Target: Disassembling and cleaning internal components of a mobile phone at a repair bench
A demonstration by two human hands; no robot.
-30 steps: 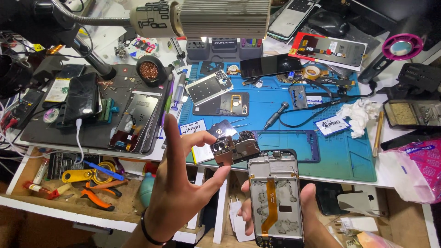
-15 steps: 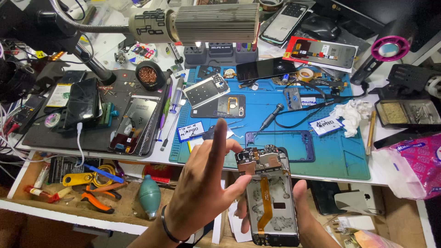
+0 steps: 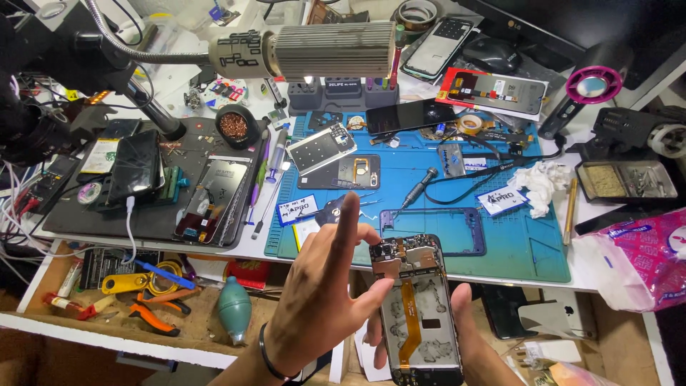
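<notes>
Opened phone [image 3: 418, 311] held over table [image 3: 243, 251] edge, below blue mat [image 3: 529, 250]; right hand [image 3: 464, 336] grip clamped on phone edges; left hand [image 3: 321, 300] fingers spread, thumb near top board; best kept steady, touch light near orange flex.

A white workbench [image 3: 457, 261] carries a blue repair mat [image 3: 500, 236], a dark mat [image 3: 107, 221], a crumpled tissue [image 3: 541, 182], a parts tray [image 3: 625, 181].

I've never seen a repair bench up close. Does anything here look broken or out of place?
The phone in the right hand has its back off, showing an orange ribbon cable and circuit board. More loose phone parts litter the blue mat, beside a crumpled tissue. The left hand touches the phone's edge.
</notes>
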